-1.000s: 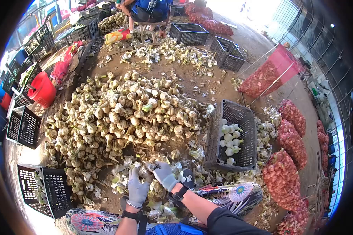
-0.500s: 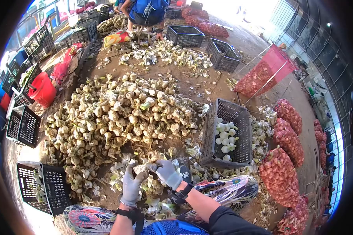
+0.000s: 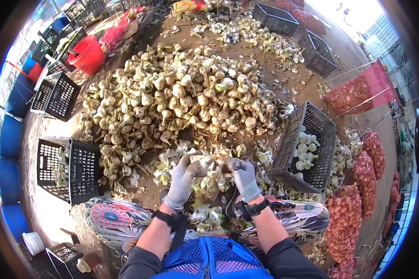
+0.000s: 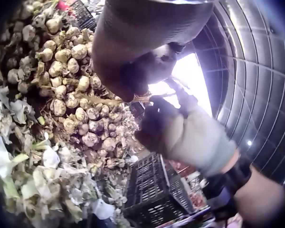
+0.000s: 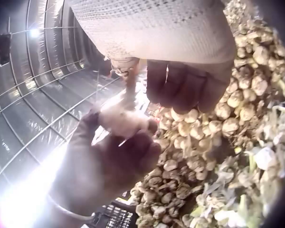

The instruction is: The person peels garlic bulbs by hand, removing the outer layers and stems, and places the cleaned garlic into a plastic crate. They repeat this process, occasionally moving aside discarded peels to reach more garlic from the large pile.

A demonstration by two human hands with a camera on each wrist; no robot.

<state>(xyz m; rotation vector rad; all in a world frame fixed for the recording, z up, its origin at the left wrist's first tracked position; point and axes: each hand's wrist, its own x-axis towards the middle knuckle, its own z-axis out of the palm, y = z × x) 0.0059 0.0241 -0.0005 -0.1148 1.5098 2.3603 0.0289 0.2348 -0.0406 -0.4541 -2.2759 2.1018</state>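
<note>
Over a litter of peeled husks (image 3: 209,183), both gloved hands meet around one garlic bulb (image 5: 121,121). My left hand (image 3: 181,181) grips the bulb, its fingers curled about it. The bulb's dry brown stalk (image 5: 130,88) runs up to my right hand (image 3: 245,179), which pinches it between thumb and curled fingers. From the left wrist, strands of dry stalk (image 4: 142,99) stretch between the two hands; the bulb itself is hidden there. Just beyond the hands rises a large heap of unpeeled garlic (image 3: 181,97).
At the right, a black crate (image 3: 284,169) holds several white peeled bulbs (image 3: 306,151). Another black crate (image 3: 84,169) stands at the left, and a red bucket (image 3: 91,58) behind it. Red mesh sacks (image 3: 344,218) line the right side. Patterned trouser legs (image 3: 116,218) flank the hands.
The head view has tipped down and shifted left. The right hand has turned from lying across the husks to facing the left hand at the bulb's stalk. The left hand keeps the bulb, now held between both.
</note>
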